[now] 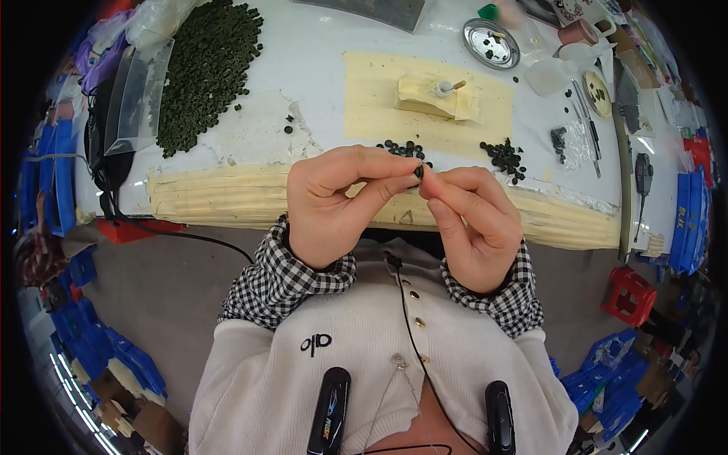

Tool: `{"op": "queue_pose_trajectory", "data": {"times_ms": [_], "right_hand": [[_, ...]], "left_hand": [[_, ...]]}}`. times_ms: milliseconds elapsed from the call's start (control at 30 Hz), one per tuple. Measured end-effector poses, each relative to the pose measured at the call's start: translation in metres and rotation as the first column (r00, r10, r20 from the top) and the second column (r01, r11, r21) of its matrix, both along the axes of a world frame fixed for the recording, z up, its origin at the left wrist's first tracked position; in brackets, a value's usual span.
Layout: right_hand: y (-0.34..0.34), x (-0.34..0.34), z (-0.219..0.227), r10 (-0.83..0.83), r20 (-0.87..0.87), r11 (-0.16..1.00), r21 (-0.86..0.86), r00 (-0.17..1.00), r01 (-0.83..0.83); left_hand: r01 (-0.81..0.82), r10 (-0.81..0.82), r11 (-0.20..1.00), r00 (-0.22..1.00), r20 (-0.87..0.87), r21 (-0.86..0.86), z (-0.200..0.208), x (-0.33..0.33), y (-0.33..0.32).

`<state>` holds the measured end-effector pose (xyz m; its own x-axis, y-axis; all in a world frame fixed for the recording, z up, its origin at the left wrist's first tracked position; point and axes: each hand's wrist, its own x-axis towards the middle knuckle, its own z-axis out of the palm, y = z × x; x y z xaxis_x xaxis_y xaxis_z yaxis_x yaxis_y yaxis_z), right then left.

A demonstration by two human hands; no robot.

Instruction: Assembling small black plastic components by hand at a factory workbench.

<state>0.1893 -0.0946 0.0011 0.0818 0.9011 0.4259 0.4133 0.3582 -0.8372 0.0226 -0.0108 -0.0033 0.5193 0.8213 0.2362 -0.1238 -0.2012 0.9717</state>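
My left hand (337,199) pinches a small dark green, roundish part (418,172) between thumb and index finger. The fingertips of my right hand (478,220) meet it from the other side, closed on the same piece. Both hands are just above the table's padded front edge. Right beyond the fingers lies a small cluster of black round parts (403,148), partly hidden by my left hand. A second cluster of black parts (503,158) sits to the right. Behind them, a tape-covered block (434,105) carries a small white fitting with a thin stick (447,88).
A big heap of dark green pieces (205,76) covers the table's left, beside a clear plastic bin (140,98). At the back right are a round metal dish (491,44), tweezers (588,114) and a plastic bag (578,145). A red stool (629,296) stands on the floor at right.
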Motion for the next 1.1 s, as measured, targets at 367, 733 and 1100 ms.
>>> {"op": "queue_pose_trajectory", "data": {"times_ms": [367, 733, 1100], "right_hand": [[0.0012, 0.0009, -0.0019, 0.008, -0.002, 0.999, 0.042, 1.0, -0.008], [0.0006, 0.0, -0.002, 0.005, 0.008, 0.999, 0.045, 1.0, -0.006], [0.0008, 0.0006, -0.0041, 0.001, -0.009, 0.999, 0.032, 1.0, -0.001]], "left_hand": [[0.0, 0.0, 0.991, 1.0, 0.004, -0.131, 0.0051, -0.0001, -0.001], [0.014, -0.009, 0.985, 1.0, 0.026, -0.17, 0.004, -0.0005, -0.0019], [0.021, -0.011, 0.974, 0.999, 0.042, -0.225, 0.0063, 0.0004, -0.0021]]}}
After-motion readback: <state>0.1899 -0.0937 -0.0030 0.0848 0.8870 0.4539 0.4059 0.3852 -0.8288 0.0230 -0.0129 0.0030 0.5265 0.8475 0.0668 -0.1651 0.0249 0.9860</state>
